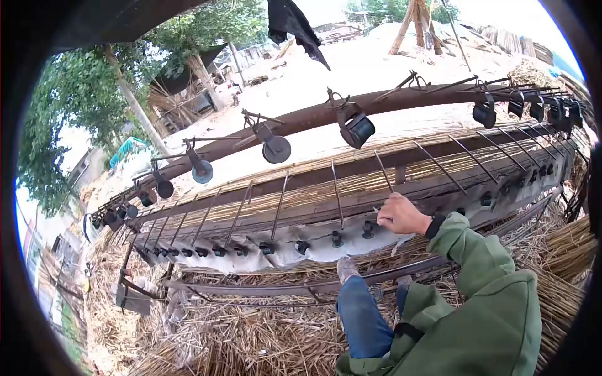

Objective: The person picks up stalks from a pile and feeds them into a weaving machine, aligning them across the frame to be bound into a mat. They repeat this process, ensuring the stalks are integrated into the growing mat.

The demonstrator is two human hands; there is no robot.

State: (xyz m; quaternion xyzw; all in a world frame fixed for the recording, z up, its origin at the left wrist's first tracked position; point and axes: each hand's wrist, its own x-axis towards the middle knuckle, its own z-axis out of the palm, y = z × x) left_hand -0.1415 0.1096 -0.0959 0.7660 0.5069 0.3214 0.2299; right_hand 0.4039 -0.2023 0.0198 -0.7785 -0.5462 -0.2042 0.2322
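My right hand [401, 214], in a green sleeve with a black cuff, is over the front edge of a long reed-weaving frame [301, 169]. Its fingers are curled together, and a tiny pale bit shows at the fingertips; what they hold is hidden. One thin metal rod [382, 169] runs down to the back of the hand. Just below and left, a small dark spool [368, 229] hangs against a pale sheet [288, 243]. Thin reed stalks [313, 153] lie lengthwise along the frame. My left hand is not in view.
A curved rusty pipe [301, 119] carrying several dark spools [357, 130] crosses above the frame. Loose straw [251, 332] covers the ground around my legs [364, 316]. Bundled reeds [567, 250] lie at right. A lower metal rail [282, 289] runs before my feet. Black cloth [295, 28] hangs overhead.
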